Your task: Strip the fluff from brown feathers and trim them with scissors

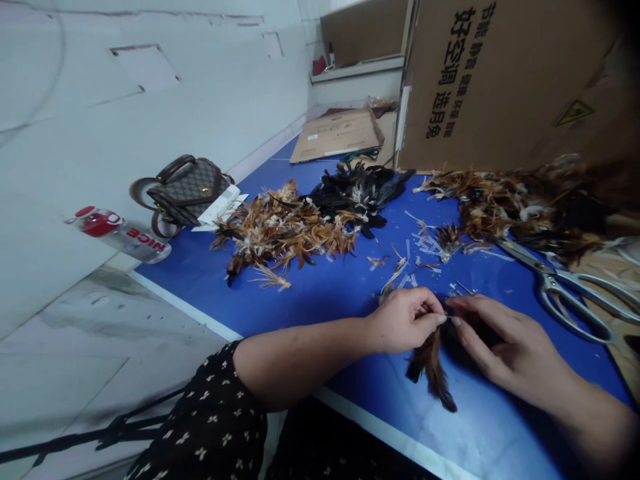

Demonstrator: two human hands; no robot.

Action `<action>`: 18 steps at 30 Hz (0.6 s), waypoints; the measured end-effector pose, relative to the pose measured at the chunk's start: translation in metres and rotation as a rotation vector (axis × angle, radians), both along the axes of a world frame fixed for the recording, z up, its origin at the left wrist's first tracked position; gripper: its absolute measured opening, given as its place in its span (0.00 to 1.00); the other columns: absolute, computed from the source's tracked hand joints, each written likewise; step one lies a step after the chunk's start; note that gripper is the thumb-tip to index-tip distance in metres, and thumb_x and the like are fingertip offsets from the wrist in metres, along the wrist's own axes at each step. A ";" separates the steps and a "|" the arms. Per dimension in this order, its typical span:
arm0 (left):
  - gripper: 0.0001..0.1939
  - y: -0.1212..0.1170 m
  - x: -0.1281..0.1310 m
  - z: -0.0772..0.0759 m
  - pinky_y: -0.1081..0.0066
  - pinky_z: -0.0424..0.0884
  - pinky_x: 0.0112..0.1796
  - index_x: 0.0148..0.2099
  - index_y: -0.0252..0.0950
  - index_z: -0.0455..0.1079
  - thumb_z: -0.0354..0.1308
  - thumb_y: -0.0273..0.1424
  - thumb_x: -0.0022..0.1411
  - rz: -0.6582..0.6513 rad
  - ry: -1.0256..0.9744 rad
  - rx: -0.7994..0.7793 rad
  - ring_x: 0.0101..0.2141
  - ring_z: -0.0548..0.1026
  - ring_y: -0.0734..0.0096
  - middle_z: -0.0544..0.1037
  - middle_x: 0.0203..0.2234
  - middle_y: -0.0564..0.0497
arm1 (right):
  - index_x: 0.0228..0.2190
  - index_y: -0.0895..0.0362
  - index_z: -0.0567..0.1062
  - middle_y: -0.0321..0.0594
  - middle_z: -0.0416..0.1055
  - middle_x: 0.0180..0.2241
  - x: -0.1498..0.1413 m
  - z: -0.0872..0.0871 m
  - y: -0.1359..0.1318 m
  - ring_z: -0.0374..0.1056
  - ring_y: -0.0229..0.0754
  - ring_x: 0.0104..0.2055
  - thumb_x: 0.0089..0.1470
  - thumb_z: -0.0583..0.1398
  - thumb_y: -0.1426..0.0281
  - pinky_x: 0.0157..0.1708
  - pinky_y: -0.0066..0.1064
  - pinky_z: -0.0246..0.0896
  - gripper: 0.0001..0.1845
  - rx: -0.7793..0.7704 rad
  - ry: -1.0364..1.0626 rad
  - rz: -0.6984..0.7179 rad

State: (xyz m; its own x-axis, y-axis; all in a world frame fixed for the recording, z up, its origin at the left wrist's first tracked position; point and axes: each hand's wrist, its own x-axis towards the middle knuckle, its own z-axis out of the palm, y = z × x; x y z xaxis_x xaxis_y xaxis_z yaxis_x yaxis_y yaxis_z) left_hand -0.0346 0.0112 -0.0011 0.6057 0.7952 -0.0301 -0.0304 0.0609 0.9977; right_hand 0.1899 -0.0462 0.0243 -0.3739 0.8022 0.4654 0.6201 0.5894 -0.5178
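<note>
Head view is showing the left hand curling, thumb and fingers pinching a dark brown feather that is hanging toward the near edge of the blue desk. Fingers of the right hand are meeting the same quill tip, lightly closed; dark feathers beneath its palm are hard to make out. Scissors are lying nearby, a feather pile farther back, a cardboard box behind.
</note>
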 end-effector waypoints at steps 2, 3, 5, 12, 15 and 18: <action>0.09 0.002 0.001 0.003 0.75 0.68 0.30 0.41 0.36 0.73 0.71 0.30 0.66 0.024 -0.007 -0.084 0.26 0.72 0.77 0.76 0.26 0.55 | 0.56 0.45 0.77 0.40 0.84 0.43 -0.002 0.001 -0.001 0.83 0.47 0.39 0.71 0.66 0.70 0.38 0.38 0.79 0.15 -0.004 0.032 -0.006; 0.09 0.003 0.001 0.004 0.75 0.68 0.30 0.41 0.36 0.72 0.71 0.30 0.66 0.036 -0.012 -0.124 0.26 0.72 0.77 0.76 0.26 0.54 | 0.54 0.46 0.77 0.39 0.83 0.41 -0.003 0.002 -0.001 0.82 0.46 0.37 0.71 0.66 0.70 0.36 0.37 0.78 0.13 -0.005 0.044 -0.003; 0.09 0.004 0.002 0.007 0.75 0.69 0.30 0.40 0.36 0.72 0.70 0.29 0.66 0.062 -0.015 -0.184 0.26 0.73 0.76 0.77 0.26 0.54 | 0.51 0.47 0.77 0.37 0.82 0.39 -0.005 0.003 -0.001 0.80 0.44 0.35 0.71 0.66 0.72 0.34 0.35 0.77 0.11 -0.001 0.056 0.015; 0.12 0.005 0.004 0.013 0.74 0.70 0.33 0.40 0.35 0.72 0.73 0.31 0.64 0.112 -0.034 -0.210 0.26 0.74 0.76 0.78 0.25 0.54 | 0.52 0.47 0.79 0.37 0.83 0.39 -0.007 0.000 0.002 0.81 0.43 0.37 0.72 0.64 0.75 0.39 0.33 0.77 0.13 0.042 0.060 0.026; 0.12 0.003 0.004 0.014 0.73 0.69 0.34 0.40 0.35 0.73 0.73 0.31 0.64 0.123 -0.050 -0.197 0.27 0.73 0.77 0.78 0.26 0.53 | 0.53 0.47 0.79 0.37 0.84 0.40 -0.007 -0.003 0.001 0.82 0.42 0.37 0.72 0.64 0.75 0.40 0.32 0.77 0.13 0.056 0.061 0.020; 0.12 0.002 0.005 0.015 0.73 0.69 0.34 0.40 0.35 0.73 0.74 0.32 0.64 0.128 -0.068 -0.188 0.26 0.73 0.77 0.78 0.26 0.53 | 0.53 0.47 0.80 0.37 0.84 0.40 -0.007 -0.004 0.002 0.82 0.41 0.37 0.71 0.65 0.75 0.40 0.31 0.77 0.14 0.088 0.062 0.004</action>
State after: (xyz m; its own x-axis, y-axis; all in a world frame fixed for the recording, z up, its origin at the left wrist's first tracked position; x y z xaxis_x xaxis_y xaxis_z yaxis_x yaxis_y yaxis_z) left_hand -0.0301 0.0132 0.0138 0.5060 0.8498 -0.1477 -0.1167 0.2371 0.9644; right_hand 0.1825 -0.0441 0.0199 -0.3454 0.7557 0.5565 0.5858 0.6368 -0.5013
